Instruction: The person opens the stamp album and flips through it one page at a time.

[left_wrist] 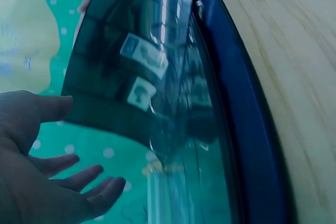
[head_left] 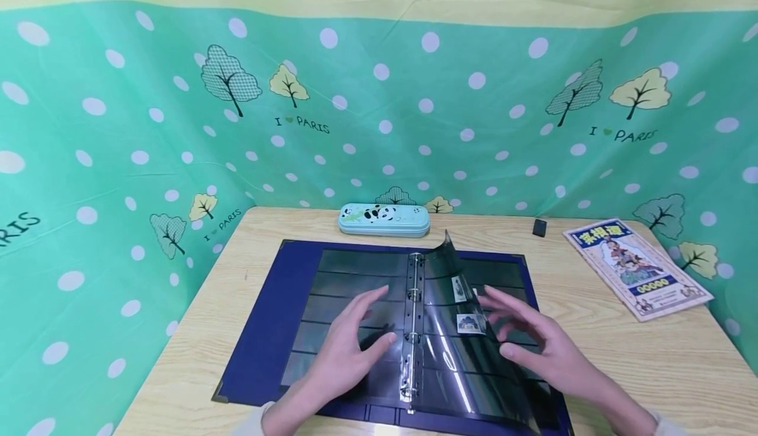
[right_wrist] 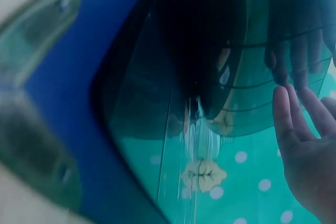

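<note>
A stamp album (head_left: 254, 331) with a dark blue cover and ring binding (head_left: 414, 331) lies spread on the table. One glossy black page (head_left: 450, 370) with clear strips stands partly lifted on the right half, curving upward. It carries two small stamps, the lower one (head_left: 470, 323) near its right edge. My right hand (head_left: 547, 344) is at that edge with fingers extended; in the right wrist view the fingertips (right_wrist: 281, 98) meet or nearly meet the page's shiny surface. Over the left page (head_left: 337, 317) hovers my left hand (head_left: 346, 350), fingers spread, holding nothing.
A light blue panda pencil case (head_left: 383, 220) stands behind the album. Farther right are a small black object (head_left: 539, 227) and a printed booklet (head_left: 638, 268). Green dotted cloth (head_left: 379, 127) hangs around the wooden table (head_left: 195, 344).
</note>
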The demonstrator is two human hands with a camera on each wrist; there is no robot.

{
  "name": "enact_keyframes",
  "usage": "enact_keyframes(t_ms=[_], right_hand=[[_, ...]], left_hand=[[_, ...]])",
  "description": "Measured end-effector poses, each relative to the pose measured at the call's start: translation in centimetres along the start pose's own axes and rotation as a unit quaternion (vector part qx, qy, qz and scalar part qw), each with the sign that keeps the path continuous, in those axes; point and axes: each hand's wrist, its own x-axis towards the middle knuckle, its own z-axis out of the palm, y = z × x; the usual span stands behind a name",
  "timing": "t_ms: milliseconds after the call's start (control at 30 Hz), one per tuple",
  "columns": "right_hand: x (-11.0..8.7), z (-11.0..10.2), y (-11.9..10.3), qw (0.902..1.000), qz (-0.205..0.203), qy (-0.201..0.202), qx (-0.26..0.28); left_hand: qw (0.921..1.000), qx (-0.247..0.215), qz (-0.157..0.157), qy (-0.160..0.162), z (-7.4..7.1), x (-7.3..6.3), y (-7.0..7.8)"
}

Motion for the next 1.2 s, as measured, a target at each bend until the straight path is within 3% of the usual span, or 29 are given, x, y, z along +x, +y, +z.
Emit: enact_keyframes(t_ms=[267, 500, 633, 900, 1200], right_hand=[[0.9, 1.3, -0.7, 0.9996, -0.02, -0.016, 0.008], [1.3, 2.0, -1.3, 0.9981, -0.052, -0.025, 0.021], [1.3, 2.2, -1.4, 0.997, -0.064, -0.032, 0.031], [1.0, 2.5, -1.7, 0.9951, -0.017, -0.06, 0.077], [1.3, 2.9, -1.8, 0.9801, -0.059, -0.12, 0.147]], left_hand=[[0.9983, -0.042, 0.035, -0.02, 1.2, -0.1, 1.8], [0.993, -0.083, 0.083, -0.014, 1.9, -0.1, 2.3], [0.9905, -0.107, 0.084, -0.02, 2.1, -0.2, 2.5], [0.9857, -0.151, 0.043, -0.061, 2.6, -0.1, 3.6], [0.9796, -0.16, -0.061, -0.106, 3.2, 0.3, 4.6]])
